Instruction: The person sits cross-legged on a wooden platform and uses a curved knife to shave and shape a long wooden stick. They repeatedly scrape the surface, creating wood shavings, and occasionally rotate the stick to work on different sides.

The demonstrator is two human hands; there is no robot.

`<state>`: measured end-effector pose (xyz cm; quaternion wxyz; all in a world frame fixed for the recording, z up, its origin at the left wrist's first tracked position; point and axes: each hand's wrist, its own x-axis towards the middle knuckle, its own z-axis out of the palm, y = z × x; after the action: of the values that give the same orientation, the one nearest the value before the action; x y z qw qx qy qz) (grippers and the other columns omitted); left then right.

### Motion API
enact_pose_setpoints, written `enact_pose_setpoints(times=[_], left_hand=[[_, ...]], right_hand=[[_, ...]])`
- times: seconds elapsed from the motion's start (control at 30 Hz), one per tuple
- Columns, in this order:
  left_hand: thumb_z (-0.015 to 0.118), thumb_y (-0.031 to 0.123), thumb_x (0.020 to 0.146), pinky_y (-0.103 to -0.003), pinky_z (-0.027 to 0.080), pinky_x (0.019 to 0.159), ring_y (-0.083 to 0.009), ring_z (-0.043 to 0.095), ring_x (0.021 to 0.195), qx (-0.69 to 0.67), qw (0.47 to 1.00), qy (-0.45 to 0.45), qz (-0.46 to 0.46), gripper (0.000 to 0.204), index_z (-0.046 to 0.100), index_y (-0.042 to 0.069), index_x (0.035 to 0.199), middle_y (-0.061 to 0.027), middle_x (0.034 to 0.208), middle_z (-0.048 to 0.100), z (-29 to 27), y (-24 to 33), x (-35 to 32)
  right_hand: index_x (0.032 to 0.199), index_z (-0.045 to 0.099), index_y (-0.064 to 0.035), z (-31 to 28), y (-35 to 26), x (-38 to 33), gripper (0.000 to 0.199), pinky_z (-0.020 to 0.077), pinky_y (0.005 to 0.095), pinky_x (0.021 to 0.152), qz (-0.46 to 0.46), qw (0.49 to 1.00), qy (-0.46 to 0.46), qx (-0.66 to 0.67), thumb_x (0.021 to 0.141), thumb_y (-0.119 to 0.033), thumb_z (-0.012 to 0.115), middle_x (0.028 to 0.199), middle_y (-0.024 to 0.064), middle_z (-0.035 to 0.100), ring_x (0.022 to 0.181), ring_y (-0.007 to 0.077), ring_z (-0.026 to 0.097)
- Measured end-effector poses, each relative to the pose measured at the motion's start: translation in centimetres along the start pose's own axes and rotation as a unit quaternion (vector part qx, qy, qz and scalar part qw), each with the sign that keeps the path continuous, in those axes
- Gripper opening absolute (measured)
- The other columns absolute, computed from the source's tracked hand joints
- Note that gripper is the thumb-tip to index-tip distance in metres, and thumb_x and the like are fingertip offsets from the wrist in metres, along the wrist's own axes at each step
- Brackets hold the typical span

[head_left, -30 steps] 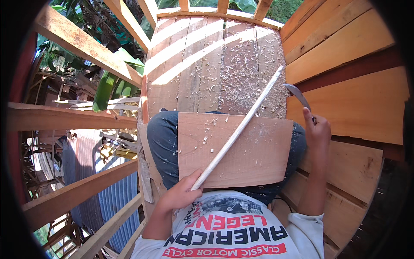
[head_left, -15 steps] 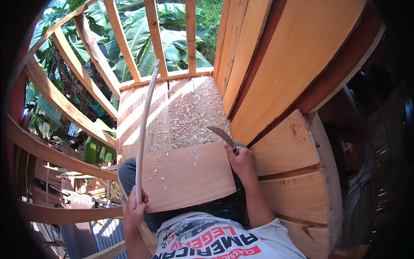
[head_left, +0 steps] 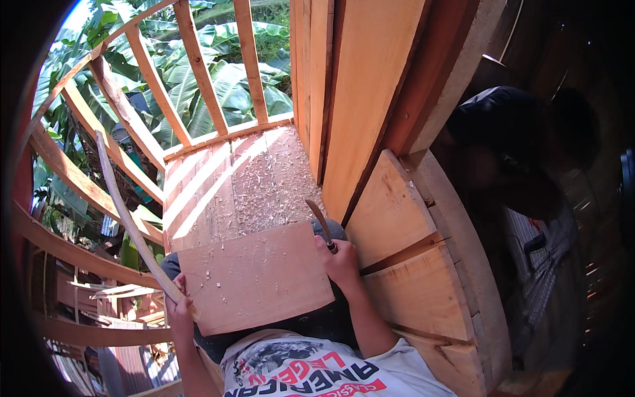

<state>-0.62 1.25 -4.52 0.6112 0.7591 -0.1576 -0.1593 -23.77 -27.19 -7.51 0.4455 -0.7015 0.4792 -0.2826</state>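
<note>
A person sits on a raised wooden deck with a flat board (head_left: 256, 278) lying across the lap. The board is pale reddish-brown, roughly rectangular, and dotted with small light shavings.

The left hand (head_left: 178, 311) is clenched around the lower end of a long thin stick (head_left: 126, 212), just beside the board's left edge. The stick rises up and to the left, slightly curved, and its far end reaches up past the railing (head_left: 159, 86). The right hand (head_left: 340, 261) is closed on the handle of a knife (head_left: 321, 225) at the board's upper right corner; the curved blade points up and away from the body, above the floor.

The plank floor (head_left: 228, 192) ahead runs out to the railing and is strewn with wood shavings, thickest on the right planks near the wall. Sunlight falls across it in bright stripes. The railing is made of slanted wooden slats in an open frame, and broad green banana leaves (head_left: 218, 86) show through the gaps. Lower left, more rough timber beams cross below the deck.

To the right stands a wall of wide pale planks (head_left: 370, 99), and lower curved boards (head_left: 410, 264) bend round beside the right forearm. Further right the space is in deep shadow, where another person (head_left: 522, 165) in dark clothing is dimly visible; what they are doing cannot be told.
</note>
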Motion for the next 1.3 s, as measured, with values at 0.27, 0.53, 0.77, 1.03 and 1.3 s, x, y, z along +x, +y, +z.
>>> enact_pose_setpoints(times=[0.27,0.53,0.77,1.03,1.3], left_hand=[[0.042,0.004,0.072,-0.024,0.037,0.077,-0.0108,0.042,0.082,-0.013,0.999,0.051,-0.001,0.046,0.05,-0.002,0.117,-0.0114,0.119,0.054,0.6,2.1,-1.0],[0.042,0.0,0.066,-0.025,0.041,0.079,-0.0131,0.048,0.089,0.05,0.998,-0.021,-0.041,0.053,0.052,-0.003,0.118,-0.0076,0.103,0.052,-1.5,2.6,-0.2],[0.043,-0.001,0.065,-0.029,0.043,0.079,-0.0224,0.054,0.086,0.223,0.971,0.007,0.083,0.047,0.052,-0.002,0.111,-0.0126,0.09,0.051,0.5,3.3,1.5],[0.052,-0.005,0.065,-0.025,0.041,0.061,-0.0104,0.047,0.07,0.125,0.987,-0.101,0.001,0.028,0.045,0.006,0.09,-0.0016,0.076,0.043,2.8,4.3,3.4],[0.059,-0.002,0.069,-0.025,0.039,0.056,-0.0082,0.046,0.063,0.03,0.987,-0.121,-0.096,0.026,0.05,0.003,0.093,0.0009,0.07,0.044,2.7,1.9,5.3]], right_hand=[[0.071,0.066,0.0035,0.5,1.0,0.0,0.044,0.0508,0.0229,0.056,-0.013,0.996,-0.076,0.036,0.091,-0.035,0.065,0.06,0.0039,0.064,0.056,0.0092,0.062],[0.085,0.069,0.0065,0.6,1.5,-0.6,0.037,0.052,0.0236,0.059,0.042,0.978,-0.097,0.18,0.094,-0.028,0.061,0.082,0.0093,0.071,0.065,0.0107,0.065],[0.072,0.059,0.0029,1.3,1.4,-0.3,0.036,0.0426,0.0281,0.05,-0.015,0.998,-0.05,0.029,0.091,-0.027,0.066,0.062,0.0094,0.057,0.055,0.0107,0.051],[0.061,0.051,0.001,1.8,-1.5,1.8,0.041,0.0332,0.0267,0.044,-0.1,0.994,-0.018,-0.037,0.089,-0.024,0.068,0.048,0.0025,0.049,0.048,0.0045,0.043],[0.058,0.041,0.0008,3.9,-4.7,4.8,0.047,0.0261,0.0314,0.042,-0.069,0.995,-0.074,0.025,0.084,-0.021,0.073,0.049,0.0047,0.029,0.048,0.0094,0.028]])
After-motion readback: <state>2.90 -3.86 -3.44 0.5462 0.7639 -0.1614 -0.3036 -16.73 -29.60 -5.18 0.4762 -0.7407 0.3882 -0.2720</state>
